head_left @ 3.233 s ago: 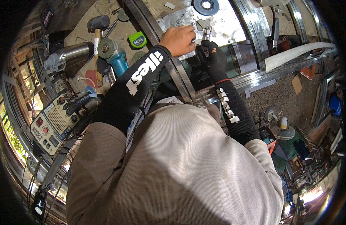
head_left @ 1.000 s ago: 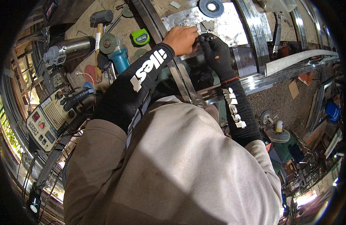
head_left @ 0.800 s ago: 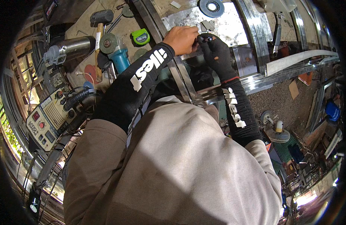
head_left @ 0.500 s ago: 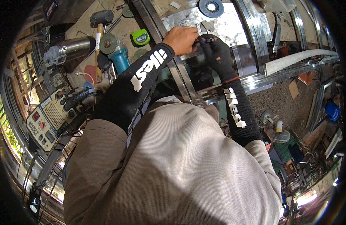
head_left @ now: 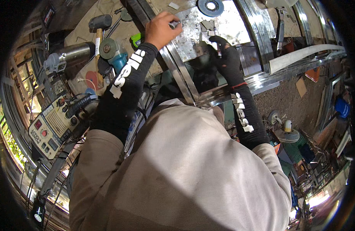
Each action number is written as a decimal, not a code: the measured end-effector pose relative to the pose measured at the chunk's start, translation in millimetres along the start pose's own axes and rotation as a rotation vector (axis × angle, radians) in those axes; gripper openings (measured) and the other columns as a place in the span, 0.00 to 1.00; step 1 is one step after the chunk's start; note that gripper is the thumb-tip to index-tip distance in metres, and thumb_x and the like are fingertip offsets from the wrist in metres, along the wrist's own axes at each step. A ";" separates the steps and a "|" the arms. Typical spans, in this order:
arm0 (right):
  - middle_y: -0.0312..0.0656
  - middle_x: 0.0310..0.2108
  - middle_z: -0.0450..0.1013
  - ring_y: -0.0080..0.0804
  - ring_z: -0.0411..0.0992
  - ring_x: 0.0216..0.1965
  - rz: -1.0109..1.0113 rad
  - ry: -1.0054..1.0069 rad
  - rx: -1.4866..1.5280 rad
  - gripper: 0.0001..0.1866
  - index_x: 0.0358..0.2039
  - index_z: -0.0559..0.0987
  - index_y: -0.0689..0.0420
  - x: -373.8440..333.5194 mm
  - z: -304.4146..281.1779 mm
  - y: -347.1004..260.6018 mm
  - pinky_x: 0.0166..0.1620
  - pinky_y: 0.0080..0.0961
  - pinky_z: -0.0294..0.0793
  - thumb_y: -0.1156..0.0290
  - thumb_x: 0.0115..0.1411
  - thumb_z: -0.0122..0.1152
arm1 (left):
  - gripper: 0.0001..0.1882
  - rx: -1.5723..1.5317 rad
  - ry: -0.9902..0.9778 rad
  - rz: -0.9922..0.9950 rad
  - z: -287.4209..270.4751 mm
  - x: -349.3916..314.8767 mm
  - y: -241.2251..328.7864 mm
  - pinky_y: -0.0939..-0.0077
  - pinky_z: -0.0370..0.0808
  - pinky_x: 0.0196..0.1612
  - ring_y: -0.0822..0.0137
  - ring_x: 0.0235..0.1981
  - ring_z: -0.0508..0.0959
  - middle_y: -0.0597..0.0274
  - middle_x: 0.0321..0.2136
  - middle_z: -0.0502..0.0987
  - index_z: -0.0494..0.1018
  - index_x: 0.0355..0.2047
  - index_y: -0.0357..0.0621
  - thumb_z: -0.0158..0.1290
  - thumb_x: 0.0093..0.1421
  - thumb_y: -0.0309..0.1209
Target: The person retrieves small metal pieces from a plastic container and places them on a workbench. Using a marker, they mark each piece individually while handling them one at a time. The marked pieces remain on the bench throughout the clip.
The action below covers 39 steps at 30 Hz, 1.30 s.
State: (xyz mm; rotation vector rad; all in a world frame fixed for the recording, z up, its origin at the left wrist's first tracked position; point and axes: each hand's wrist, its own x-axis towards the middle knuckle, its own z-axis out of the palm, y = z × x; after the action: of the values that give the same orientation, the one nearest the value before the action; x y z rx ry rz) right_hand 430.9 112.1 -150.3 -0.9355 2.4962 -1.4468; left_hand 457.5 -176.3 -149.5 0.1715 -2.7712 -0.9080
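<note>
My bare left hand [head_left: 161, 30] is above the square metal tube [head_left: 179, 71], with its fingers curled in a pinch. Something small and greyish shows at its fingertips; its kind is unclear. On the right, my black-gloved right hand [head_left: 228, 61] is closed near the front edge of a shiny metal sheet [head_left: 189, 29]. A short pale, narrow shape shows by its fingers, and I cannot tell whether it is a held thing or a bare fingertip. Small grey metal plates [head_left: 208, 26] lie on the sheet just beyond that hand, below a blue-rimmed flap disc [head_left: 210, 7].
At the left are a mallet [head_left: 100, 24], an angle grinder [head_left: 117, 59], a steel bottle [head_left: 75, 54] and a welding machine [head_left: 50, 127]. A green tape measure [head_left: 136, 39] is partly behind my left wrist. Metal frame tubes [head_left: 258, 34] and a curved pale strip [head_left: 300, 56] are at the right.
My hands, close together before, have moved apart. The left went left and up over the tube; the right shifted slightly right and down. The view has also shifted a little.
</note>
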 end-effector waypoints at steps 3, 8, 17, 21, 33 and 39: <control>0.53 0.47 0.83 0.52 0.83 0.47 0.032 -0.152 -0.205 0.15 0.56 0.82 0.59 1.6 7.7 8.6 0.52 0.41 0.82 0.76 0.70 0.60 | 0.12 0.044 0.057 0.027 0.7 2.9 -11.4 0.61 0.82 0.43 0.55 0.38 0.85 0.64 0.37 0.82 0.86 0.38 0.53 0.67 0.58 0.43; 0.52 0.45 0.83 0.53 0.83 0.44 -0.121 -0.193 -0.292 0.13 0.54 0.83 0.56 12.6 15.2 18.6 0.49 0.44 0.82 0.72 0.72 0.58 | 0.13 0.017 0.128 -0.062 8.5 -1.0 -15.0 0.56 0.82 0.43 0.51 0.39 0.85 0.63 0.39 0.80 0.85 0.38 0.52 0.67 0.57 0.44; 0.47 0.43 0.84 0.41 0.85 0.41 0.007 0.041 -0.342 0.13 0.48 0.82 0.53 60.6 -7.9 -7.4 0.44 0.34 0.83 0.65 0.66 0.73 | 0.11 0.002 0.187 -0.050 9.5 -0.4 -10.8 0.58 0.82 0.40 0.52 0.35 0.84 0.61 0.38 0.79 0.84 0.36 0.49 0.66 0.57 0.39; 0.48 0.44 0.84 0.44 0.85 0.42 -0.033 0.094 -0.358 0.17 0.50 0.82 0.55 90.7 16.2 -8.3 0.45 0.36 0.83 0.64 0.64 0.75 | 0.10 -0.051 0.251 -0.075 9.0 -0.1 -10.6 0.58 0.82 0.39 0.53 0.32 0.83 0.60 0.38 0.78 0.82 0.37 0.48 0.66 0.58 0.37; 0.51 0.38 0.83 0.56 0.83 0.40 -0.033 0.059 -0.294 0.14 0.48 0.82 0.52 164.1 108.9 2.7 0.41 0.48 0.81 0.61 0.64 0.66 | 0.10 -0.117 0.332 -0.123 11.8 1.4 -10.9 0.60 0.81 0.36 0.57 0.29 0.81 0.57 0.37 0.75 0.79 0.36 0.43 0.66 0.57 0.34; 0.52 0.40 0.83 0.54 0.83 0.41 0.007 -0.073 -0.380 0.13 0.49 0.82 0.52 101.8 61.9 8.0 0.43 0.45 0.82 0.70 0.63 0.65 | 0.10 -0.048 0.334 -0.092 16.2 -0.4 -13.7 0.60 0.81 0.35 0.57 0.29 0.82 0.58 0.37 0.76 0.81 0.36 0.44 0.66 0.57 0.34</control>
State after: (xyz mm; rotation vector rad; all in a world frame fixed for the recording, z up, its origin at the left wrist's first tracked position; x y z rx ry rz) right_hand 369.0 11.8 -169.5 -1.0107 2.7663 -0.9297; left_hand 454.5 -178.0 -170.4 0.4056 -2.4482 -0.8765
